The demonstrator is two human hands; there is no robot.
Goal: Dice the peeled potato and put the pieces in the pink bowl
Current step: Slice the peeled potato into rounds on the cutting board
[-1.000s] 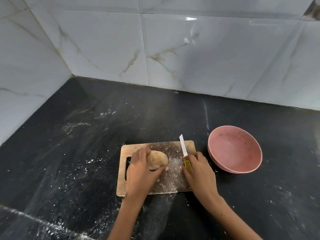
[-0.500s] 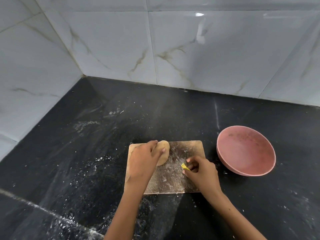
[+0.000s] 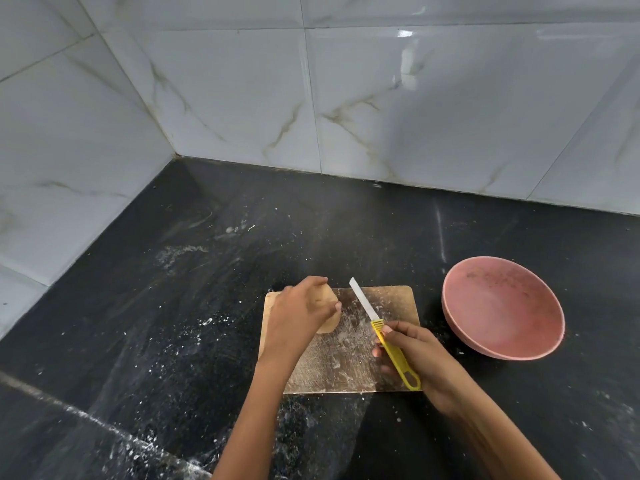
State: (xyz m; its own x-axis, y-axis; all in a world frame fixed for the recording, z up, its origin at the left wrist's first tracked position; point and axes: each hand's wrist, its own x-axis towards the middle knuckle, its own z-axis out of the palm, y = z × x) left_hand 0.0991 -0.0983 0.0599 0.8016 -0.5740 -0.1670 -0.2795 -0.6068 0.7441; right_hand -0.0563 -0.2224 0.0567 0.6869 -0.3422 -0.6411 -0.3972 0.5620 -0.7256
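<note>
**Potato steadied, knife poised: the first cut not yet made**

At lower centre of the frame, on the left part of the wooden cutting board, the left hand curls over the peeled potato, fingers and thumb gripping it from above and holding it down on the board's far left corner. The potato appears whole; no cut faces or loose pieces show on the board.

Just right of it, the knife points up and left, its white blade hanging over the middle of the board, near the potato but apart from it. The right hand is wrapped around the yellow handle, with the looped end sticking out toward the bottom of the frame.

Further right, at centre right of the frame, the pink bowl sits on the dark desk just beside the board, holding no pieces.

By this layout, the task stands at its opening: the dicing has not begun. The next move likely calls for swinging the blade across the potato, clear of the left fingertips, and pressing down for a first slice. The rounded potato may roll on the board, so a firm hold matters.
</note>
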